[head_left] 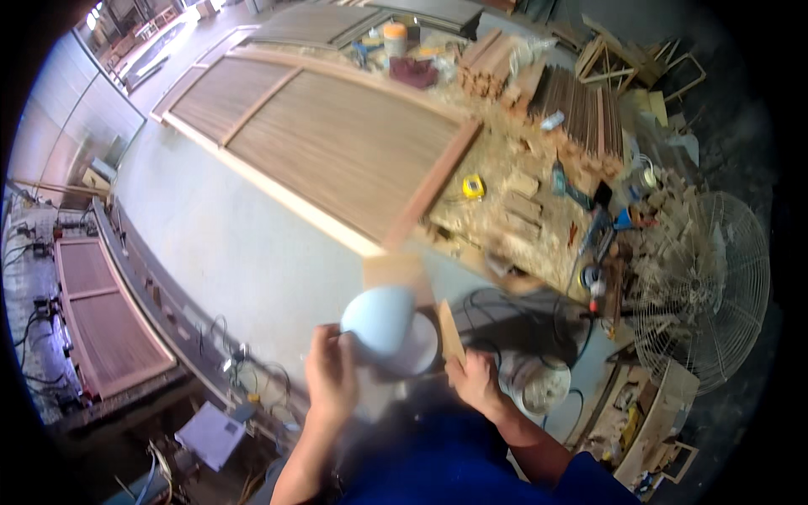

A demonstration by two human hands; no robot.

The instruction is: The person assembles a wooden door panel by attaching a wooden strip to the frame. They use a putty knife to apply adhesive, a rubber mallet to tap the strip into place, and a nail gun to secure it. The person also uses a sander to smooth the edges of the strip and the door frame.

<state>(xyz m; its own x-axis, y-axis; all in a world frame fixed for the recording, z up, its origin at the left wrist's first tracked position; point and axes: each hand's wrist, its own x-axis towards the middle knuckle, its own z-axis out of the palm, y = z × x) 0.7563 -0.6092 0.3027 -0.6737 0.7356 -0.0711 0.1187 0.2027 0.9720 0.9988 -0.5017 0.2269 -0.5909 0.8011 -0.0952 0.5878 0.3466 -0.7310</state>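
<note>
My left hand point(331, 370) grips the edge of a pale blue round lid point(379, 321), held tilted and smeared by motion. Partly behind it shows a white round container point(418, 347). In my right hand point(479, 380) is a thin, flat wooden strip point(450, 332), which points up and away from me beside the container. Just past the lid lies a blurred tan board piece point(400, 273). Beyond that, a large framed wooden door panel point(337, 143) rests on the workbench, its near corner not far from the lid.
A wood-topped bench point(471, 215) carries a yellow tape measure point(474, 186), a cordless drill point(568, 183) and stacked wood strips point(581, 109). A wire fan point(703, 290) stands at right. A dirty white bucket point(539, 385) and black cables are near my right arm. Another door panel point(114, 316) lies far left.
</note>
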